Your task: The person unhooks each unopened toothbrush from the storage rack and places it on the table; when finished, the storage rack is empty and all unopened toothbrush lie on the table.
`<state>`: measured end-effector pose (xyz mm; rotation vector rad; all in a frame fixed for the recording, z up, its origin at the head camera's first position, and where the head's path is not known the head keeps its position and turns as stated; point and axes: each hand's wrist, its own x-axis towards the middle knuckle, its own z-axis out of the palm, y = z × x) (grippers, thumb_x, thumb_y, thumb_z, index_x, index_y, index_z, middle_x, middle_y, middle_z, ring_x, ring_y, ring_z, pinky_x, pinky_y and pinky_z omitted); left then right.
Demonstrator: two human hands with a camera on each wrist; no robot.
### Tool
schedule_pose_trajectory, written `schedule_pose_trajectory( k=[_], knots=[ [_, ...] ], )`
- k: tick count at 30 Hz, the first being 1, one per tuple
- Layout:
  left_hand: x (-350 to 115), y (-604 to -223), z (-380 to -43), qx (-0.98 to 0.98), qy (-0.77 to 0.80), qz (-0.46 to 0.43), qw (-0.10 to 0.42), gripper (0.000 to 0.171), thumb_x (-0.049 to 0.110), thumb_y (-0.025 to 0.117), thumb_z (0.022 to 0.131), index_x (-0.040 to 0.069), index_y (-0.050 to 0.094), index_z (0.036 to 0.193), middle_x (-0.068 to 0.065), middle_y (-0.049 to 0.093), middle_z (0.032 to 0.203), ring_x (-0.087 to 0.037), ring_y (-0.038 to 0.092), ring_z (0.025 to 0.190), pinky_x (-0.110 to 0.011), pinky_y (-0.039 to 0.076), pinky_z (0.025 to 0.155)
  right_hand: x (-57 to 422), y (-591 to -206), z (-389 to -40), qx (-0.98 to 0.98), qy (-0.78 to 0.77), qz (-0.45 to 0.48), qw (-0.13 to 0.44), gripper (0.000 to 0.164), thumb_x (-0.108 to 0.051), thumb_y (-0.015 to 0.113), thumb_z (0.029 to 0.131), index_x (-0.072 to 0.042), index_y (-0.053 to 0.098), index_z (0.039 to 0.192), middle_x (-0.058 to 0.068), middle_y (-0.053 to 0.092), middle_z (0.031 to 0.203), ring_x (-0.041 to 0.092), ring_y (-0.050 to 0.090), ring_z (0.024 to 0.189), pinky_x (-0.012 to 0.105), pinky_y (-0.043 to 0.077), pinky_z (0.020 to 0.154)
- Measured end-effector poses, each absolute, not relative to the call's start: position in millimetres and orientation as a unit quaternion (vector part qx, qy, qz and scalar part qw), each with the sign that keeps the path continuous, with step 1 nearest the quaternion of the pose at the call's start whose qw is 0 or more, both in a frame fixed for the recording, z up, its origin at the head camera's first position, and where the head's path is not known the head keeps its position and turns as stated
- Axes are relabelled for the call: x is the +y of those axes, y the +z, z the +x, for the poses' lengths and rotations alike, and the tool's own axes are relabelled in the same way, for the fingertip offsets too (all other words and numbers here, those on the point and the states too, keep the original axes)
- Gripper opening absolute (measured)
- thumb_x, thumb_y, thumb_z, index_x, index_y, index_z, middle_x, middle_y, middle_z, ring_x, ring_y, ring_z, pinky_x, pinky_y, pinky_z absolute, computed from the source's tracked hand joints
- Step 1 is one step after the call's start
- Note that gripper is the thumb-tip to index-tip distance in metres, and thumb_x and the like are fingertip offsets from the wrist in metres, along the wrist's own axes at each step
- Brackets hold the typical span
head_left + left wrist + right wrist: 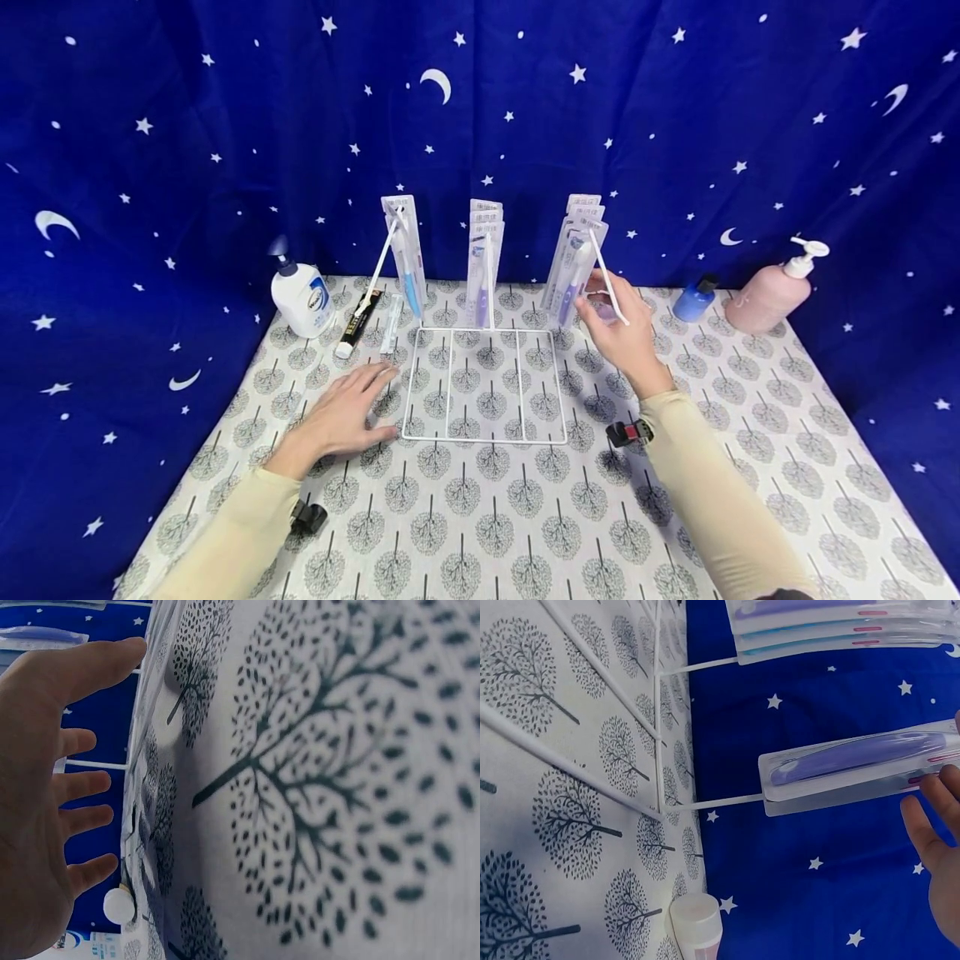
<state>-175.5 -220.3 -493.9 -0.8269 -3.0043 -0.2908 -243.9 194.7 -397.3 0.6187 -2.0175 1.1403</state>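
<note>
My right hand (626,329) is at the right prong (609,279) of a white wire rack (483,439). Its thumb and fingers are parted, with fingertips at the edge of a purple toothbrush package (573,279); in the right wrist view, they overlap the lower side of this clear package (855,761). More packages hang behind it. Blue and purple toothbrush packages (483,267) hang on the middle prong, and one with a blue toothbrush (409,283) on the left. My left hand (341,412) is low over the table beside the rack's left side, fingers spread, holding nothing.
On the left stand a white pump bottle (302,300), a black toothpaste tube (360,325) and a small clear packet (391,325). A blue bottle (692,305) and a pink pump bottle (768,298) are at the right. A blue star-patterned curtain (480,125) hangs behind the table.
</note>
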Motion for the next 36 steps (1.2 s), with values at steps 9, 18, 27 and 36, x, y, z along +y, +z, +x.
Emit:
schedule_pose_trajectory(
  k=[9,18,27,36],
  knots=[
    [-210.8,-496.0,-179.9,-0.949,-0.087,-0.304,0.002,0.089,0.065,0.056,0.075,0.016,0.028,0.144,-0.01,0.026,0.149,-0.031,0.027,0.135,-0.056,0.02,0.109,187.8,-393.4,-245.3,-0.776,0.458,0.217,0.375,0.031,0.004,0.067,0.076,0.009,0.059,0.106,0.022,0.066,0.089,0.021,0.065,0.074,0.031,0.055,0.065],
    [-206.8,-498.6,-181.5,-0.949,-0.085,-0.302,0.002,0.09,0.066,0.058,0.073,0.019,0.029,0.143,-0.011,0.029,0.148,-0.032,0.028,0.134,-0.056,0.023,0.108,186.0,-395.6,-247.8,-0.773,0.487,0.204,0.352,0.031,0.005,0.065,0.078,0.009,0.058,0.108,0.023,0.066,0.089,0.01,0.064,0.074,0.015,0.053,0.064],
    [-205.9,-503.4,-182.2,-0.952,-0.078,-0.296,-0.019,0.091,0.069,0.054,0.074,0.019,0.026,0.145,-0.011,0.025,0.15,-0.033,0.026,0.135,-0.053,0.02,0.11,183.7,-394.5,-251.0,-0.752,0.545,0.186,0.32,0.028,0.007,0.059,0.081,0.012,0.057,0.108,0.027,0.066,0.09,0.033,0.064,0.072,0.018,0.055,0.067],
    [-206.7,-505.4,-183.9,-0.953,-0.062,-0.296,-0.031,0.091,0.072,0.049,0.075,0.018,0.025,0.145,-0.011,0.022,0.15,-0.03,0.023,0.137,-0.051,0.019,0.112,181.8,-396.5,-252.8,-0.761,0.53,0.169,0.334,0.025,0.005,0.061,0.08,0.011,0.059,0.105,0.027,0.066,0.088,0.013,0.064,0.07,0.011,0.052,0.064]
  ],
)
